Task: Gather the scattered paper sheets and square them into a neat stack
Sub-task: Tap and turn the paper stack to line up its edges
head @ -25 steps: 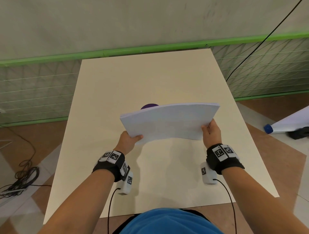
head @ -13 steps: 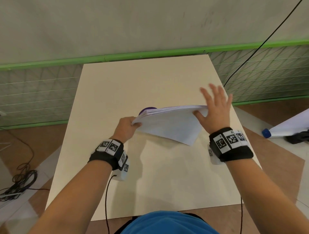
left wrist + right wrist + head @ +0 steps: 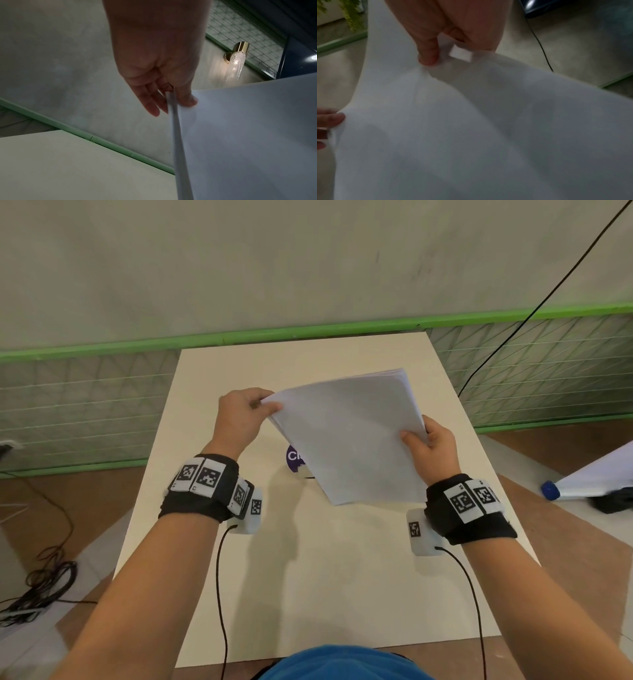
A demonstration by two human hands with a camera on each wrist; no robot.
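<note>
Two hands hold a stack of white paper sheets (image 3: pixel 349 436) tilted above a cream worktop (image 3: pixel 308 577). The left hand (image 3: pixel 239 419) pinches its far-left corner; the right hand (image 3: pixel 433 448) grips its right edge.

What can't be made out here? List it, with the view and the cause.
- Purple disc on the table: head view, its lettering mostly covered by the paper stack.
- Right hand fingers: head view, behind the stack; right wrist view is blurred.
- Left hand fingertips: head view, behind the stack's corner.
- Sheet count and edge alignment: too fine, blurred.
</note>
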